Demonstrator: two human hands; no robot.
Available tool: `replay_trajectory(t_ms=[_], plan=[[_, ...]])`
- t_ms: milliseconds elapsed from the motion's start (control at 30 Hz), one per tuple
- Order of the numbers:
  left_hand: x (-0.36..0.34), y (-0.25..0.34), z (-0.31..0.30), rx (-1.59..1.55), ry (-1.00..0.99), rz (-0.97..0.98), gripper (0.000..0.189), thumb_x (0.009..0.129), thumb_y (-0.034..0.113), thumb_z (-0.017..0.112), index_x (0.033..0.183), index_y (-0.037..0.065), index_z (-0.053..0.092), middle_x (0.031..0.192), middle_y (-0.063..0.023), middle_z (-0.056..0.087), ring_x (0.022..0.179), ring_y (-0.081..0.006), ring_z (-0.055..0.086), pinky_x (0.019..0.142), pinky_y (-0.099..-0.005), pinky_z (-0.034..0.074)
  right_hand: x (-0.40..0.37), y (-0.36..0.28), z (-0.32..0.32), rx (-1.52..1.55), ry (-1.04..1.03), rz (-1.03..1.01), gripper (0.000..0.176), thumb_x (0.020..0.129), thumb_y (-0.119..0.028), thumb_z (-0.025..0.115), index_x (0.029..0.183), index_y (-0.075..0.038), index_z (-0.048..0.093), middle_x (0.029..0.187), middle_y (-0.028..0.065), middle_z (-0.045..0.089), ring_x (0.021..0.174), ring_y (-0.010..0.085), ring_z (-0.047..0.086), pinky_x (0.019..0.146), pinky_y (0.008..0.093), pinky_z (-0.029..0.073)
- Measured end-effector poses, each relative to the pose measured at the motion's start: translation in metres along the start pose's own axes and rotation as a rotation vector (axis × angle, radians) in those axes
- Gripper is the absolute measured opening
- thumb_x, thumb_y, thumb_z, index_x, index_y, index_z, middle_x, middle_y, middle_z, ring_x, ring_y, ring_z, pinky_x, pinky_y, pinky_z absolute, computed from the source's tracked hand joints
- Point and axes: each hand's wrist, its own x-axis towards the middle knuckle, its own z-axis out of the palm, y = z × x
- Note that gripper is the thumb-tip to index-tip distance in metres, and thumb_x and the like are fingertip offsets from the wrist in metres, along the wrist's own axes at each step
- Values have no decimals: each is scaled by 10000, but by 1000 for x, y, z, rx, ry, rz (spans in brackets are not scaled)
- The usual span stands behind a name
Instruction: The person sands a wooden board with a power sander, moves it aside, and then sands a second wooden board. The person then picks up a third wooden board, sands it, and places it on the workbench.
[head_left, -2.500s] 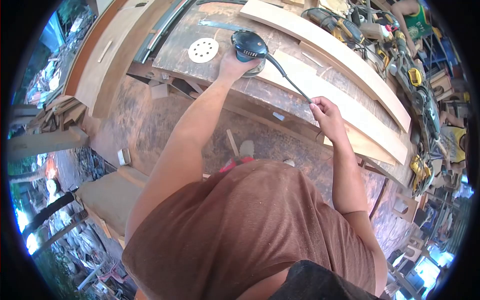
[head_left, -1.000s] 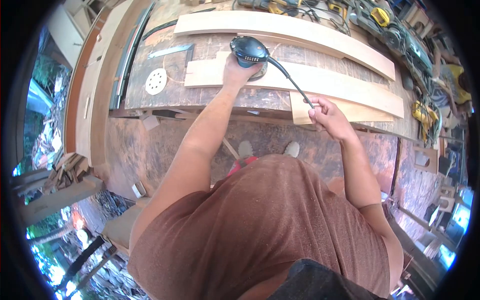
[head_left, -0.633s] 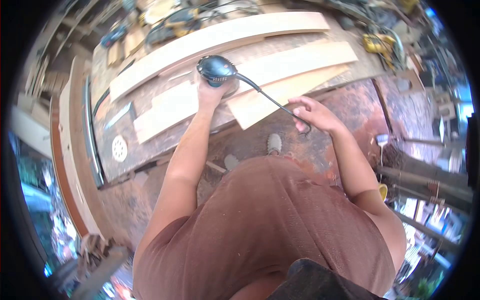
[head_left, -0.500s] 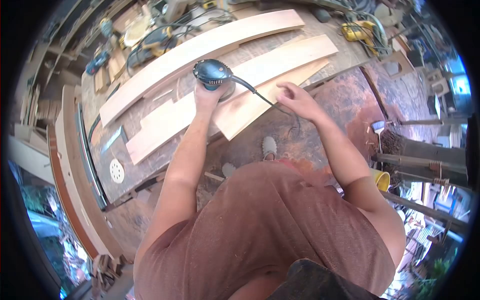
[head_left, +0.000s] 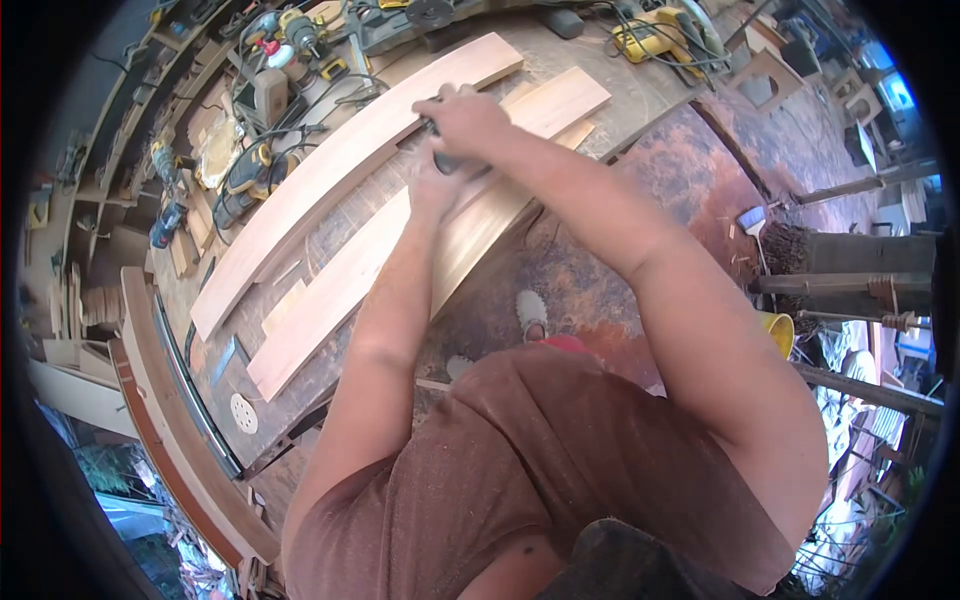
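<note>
A dark power sander (head_left: 444,158) is mostly hidden between my two hands, over the middle of a pale wooden board (head_left: 345,290). My left hand (head_left: 432,188) is closed round its near side. On top of it lies my right hand (head_left: 465,122), its fingers bent over the tool. A longer curved board (head_left: 310,190) lies beyond, and another pale piece (head_left: 480,235) lies partly under the nearer board, towards my body.
Corded tools, among them a yellow one (head_left: 655,40) and a drill (head_left: 300,32), lie along the bench's far side. A perforated disc (head_left: 243,413) rests near its left corner. A brush (head_left: 752,220) and yellow bucket (head_left: 778,333) are at right.
My right hand has moved left and onto the sander, which it did not touch before. The view has shifted, and the boards appear turned more steeply.
</note>
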Motion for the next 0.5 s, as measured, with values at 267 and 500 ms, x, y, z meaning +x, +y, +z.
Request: replay_trajectory(t_ms=[267, 500], plan=[[-57, -28, -49, 651, -69, -211, 759, 905, 613, 570, 1460, 99, 507, 1523, -212, 458, 1474, -365, 327, 1212, -556, 173, 21, 156, -26, -100, -49, 297, 585, 866, -391, 672, 1423, -306, 517, 1374, 180, 556, 1224, 399, 588, 990, 493, 520], [-125, -99, -159, 750, 20, -483, 548, 974, 534, 497, 1286, 113, 655, 1384, -136, 587, 1388, -325, 436, 1189, -587, 200, 29, 266, -36, -308, 11, 380, 617, 852, -449, 663, 1432, -346, 478, 1327, 225, 572, 1192, 440, 598, 967, 506, 527]])
